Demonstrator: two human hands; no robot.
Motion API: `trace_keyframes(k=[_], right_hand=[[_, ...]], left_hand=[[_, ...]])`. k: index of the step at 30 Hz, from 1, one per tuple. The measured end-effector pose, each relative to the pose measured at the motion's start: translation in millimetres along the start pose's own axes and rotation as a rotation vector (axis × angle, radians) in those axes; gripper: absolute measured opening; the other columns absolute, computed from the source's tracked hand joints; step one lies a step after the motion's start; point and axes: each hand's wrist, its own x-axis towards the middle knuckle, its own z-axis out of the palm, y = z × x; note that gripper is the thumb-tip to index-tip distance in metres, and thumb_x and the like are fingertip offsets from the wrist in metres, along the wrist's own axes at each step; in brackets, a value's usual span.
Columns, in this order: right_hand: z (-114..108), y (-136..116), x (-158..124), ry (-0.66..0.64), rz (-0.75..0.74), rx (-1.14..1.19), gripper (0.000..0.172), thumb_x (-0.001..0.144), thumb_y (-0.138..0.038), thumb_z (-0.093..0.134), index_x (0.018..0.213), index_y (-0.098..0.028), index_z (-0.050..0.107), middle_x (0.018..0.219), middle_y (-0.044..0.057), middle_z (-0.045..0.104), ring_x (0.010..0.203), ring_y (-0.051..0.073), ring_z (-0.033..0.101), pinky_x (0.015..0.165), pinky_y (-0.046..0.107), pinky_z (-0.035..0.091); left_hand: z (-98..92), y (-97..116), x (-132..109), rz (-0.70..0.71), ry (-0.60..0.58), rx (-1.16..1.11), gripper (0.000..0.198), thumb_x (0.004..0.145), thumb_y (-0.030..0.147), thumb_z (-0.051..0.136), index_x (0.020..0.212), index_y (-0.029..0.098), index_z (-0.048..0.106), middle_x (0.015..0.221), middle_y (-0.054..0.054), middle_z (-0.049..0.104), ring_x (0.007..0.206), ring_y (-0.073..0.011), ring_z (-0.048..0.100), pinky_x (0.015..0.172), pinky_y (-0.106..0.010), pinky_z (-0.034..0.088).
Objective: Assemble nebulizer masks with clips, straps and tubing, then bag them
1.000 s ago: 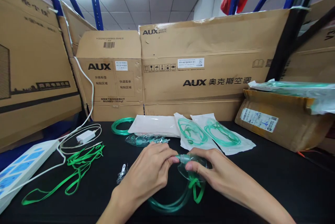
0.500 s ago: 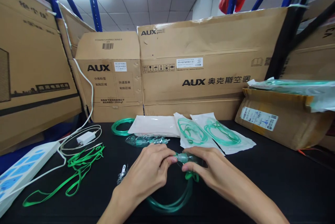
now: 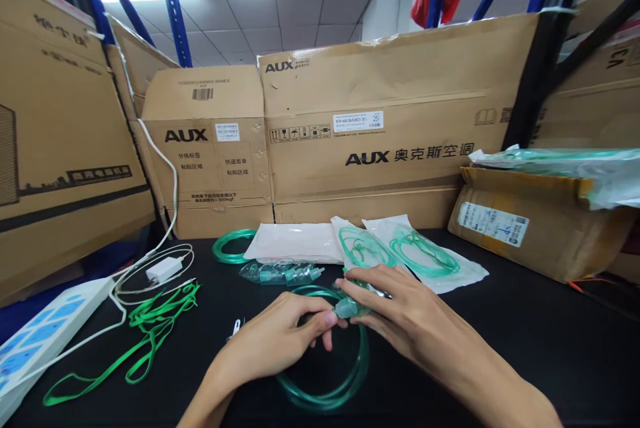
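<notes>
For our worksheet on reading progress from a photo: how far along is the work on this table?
Looks done: two sealed pouches hold coiled green tubes. In hand: the left hand and right hand pinch a clear connector on a green tube looped on the table. To do: green straps, a spare coil and clear parts lie loose, unpacked.

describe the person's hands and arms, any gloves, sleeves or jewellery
Nothing is worn on the left hand or the right hand: no gloves, and no rings show. The left forearm and right forearm are uncovered down to the frame's bottom edge, with no sleeve, watch or wristband in view. The fingernails look short and unpainted.
</notes>
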Motion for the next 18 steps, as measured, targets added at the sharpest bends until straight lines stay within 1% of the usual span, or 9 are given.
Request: trace_keyframes(k=[2, 4, 7, 12, 16, 18], right_hand=[[-0.2, -2.6, 1.3, 0.011, -0.012, -0.009, 0.044, 0.094, -0.015, 0.068, 0.136, -0.019, 0.06, 0.127, 0.015, 0.07, 0.115, 0.033, 0.068, 0.092, 0.059, 0.058], [0.3, -4.3, 2.5, 0.007, -0.008, 0.002, 0.042, 0.094, -0.015, 0.068, 0.135, -0.018, 0.06, 0.125, 0.014, 0.071, 0.113, 0.032, 0.068, 0.093, 0.057, 0.058], [1.4, -5.3, 3.5, -0.002, 0.026, 0.022, 0.04, 0.094, -0.017, 0.068, 0.133, -0.018, 0.061, 0.124, 0.013, 0.072, 0.111, 0.031, 0.068, 0.093, 0.055, 0.059], [-0.2, -8.3, 5.2, 0.002, 0.057, 0.029, 0.037, 0.095, -0.015, 0.066, 0.132, -0.017, 0.062, 0.122, 0.012, 0.073, 0.109, 0.031, 0.069, 0.091, 0.054, 0.06], [-0.4, -9.7, 6.8, 0.02, 0.031, 0.059, 0.034, 0.097, -0.015, 0.063, 0.131, -0.015, 0.062, 0.123, 0.012, 0.073, 0.108, 0.03, 0.068, 0.087, 0.048, 0.061], [1.2, -8.3, 6.1, 0.037, 0.028, 0.069, 0.032, 0.098, -0.015, 0.06, 0.131, -0.015, 0.062, 0.123, 0.012, 0.072, 0.108, 0.03, 0.068, 0.087, 0.047, 0.061]], left_hand=[[1.6, -0.5, -1.3, 0.006, 0.03, 0.015, 0.042, 0.107, 0.043, 0.043, 0.085, 0.021, 0.07, 0.084, 0.004, 0.07, 0.082, -0.0142, 0.063, 0.077, -0.022, 0.042], [3.8, -1.1, -2.3, 0.017, 0.085, 0.05, 0.037, 0.107, 0.041, 0.045, 0.088, 0.022, 0.07, 0.087, 0.005, 0.072, 0.089, -0.015, 0.063, 0.084, -0.023, 0.041], [7.1, -2.9, -2.2, 0.053, 0.153, 0.09, 0.029, 0.107, 0.035, 0.047, 0.092, 0.024, 0.07, 0.091, 0.006, 0.073, 0.097, -0.015, 0.062, 0.092, -0.023, 0.038], [8.6, -4.8, -0.9, 0.127, 0.188, 0.108, 0.026, 0.106, 0.029, 0.048, 0.093, 0.022, 0.069, 0.089, 0.005, 0.073, 0.093, -0.0141, 0.064, 0.09, -0.022, 0.04], [6.5, -2.0, -2.4, 0.134, 0.223, 0.132, 0.023, 0.105, 0.024, 0.049, 0.095, 0.022, 0.07, 0.091, 0.004, 0.073, 0.095, -0.015, 0.065, 0.089, -0.021, 0.041], [5.7, 0.0, -2.3, 0.13, 0.221, 0.134, 0.023, 0.104, 0.022, 0.05, 0.094, 0.022, 0.07, 0.09, 0.004, 0.073, 0.093, -0.0145, 0.065, 0.089, -0.021, 0.042]])
